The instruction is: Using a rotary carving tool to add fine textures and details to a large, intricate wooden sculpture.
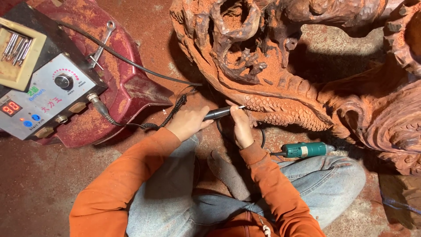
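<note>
Both hands meet on the dark rotary handpiece (218, 113): my left hand (189, 122) is wrapped around its rear end, and my right hand (240, 127) pinches it near the front, fingers closed on the barrel. Its thin tip touches the scaled band of the reddish wood carving (280, 112), which begins just beyond my right fingertips and spreads up and away to the right in coils and curls, all dusted with red sawdust. From the back of the handpiece a braided flexible shaft (175, 109) runs off past my left hand to a grey control box (44, 103) with a knob and a red display, well to the left. That box sits on a dark red plastic stool (127, 87), where a small wrench (101, 44) lies too. On top of the box, a tray of metal bits (15, 48). Just right of my right wrist, near my knee, a green power tool (305, 150) lies on the dusty floor (30, 180).
</note>
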